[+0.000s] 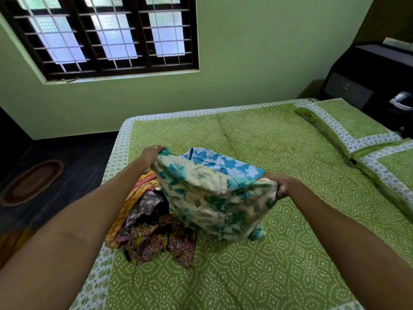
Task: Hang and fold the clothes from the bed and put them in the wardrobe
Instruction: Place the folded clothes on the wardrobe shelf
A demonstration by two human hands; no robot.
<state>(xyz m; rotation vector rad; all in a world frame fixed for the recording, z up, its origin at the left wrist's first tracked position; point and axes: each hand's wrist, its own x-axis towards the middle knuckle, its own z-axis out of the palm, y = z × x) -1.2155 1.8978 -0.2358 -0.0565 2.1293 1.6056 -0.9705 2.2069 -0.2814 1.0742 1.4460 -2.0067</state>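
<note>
Two bare forearms reached out from the camera over the bed (257,265), which was covered by a green cotton sheet printed with white dotted rings and edged in a pale patterned border. Over the middle of that bed, the left hand (150,158) gripped one upper corner of a cream fabric garment with teal floral print (212,198), its fingers curled round the bunched cloth, while the right hand (282,185) pinched the opposite corner in a closed fist. The garment hung stretched between both hands, its lower edge touching the sheet. Just behind it on the bed lay a blue and white patterned cloth (223,163). Under the left hand, near the bed's left edge, sat a rumpled heap of clothes (152,224) in orange, grey, maroon and mustard prints. Two pillows in matching green cases (357,139) lay at the bed's right side. Beyond the bed's far edge stood a green wall with a dark-framed barred window (107,36). An oval brown mat (31,182) lay on the dark floor left of the bed, and a dark cabinet (366,79) stood past its far right corner.
</note>
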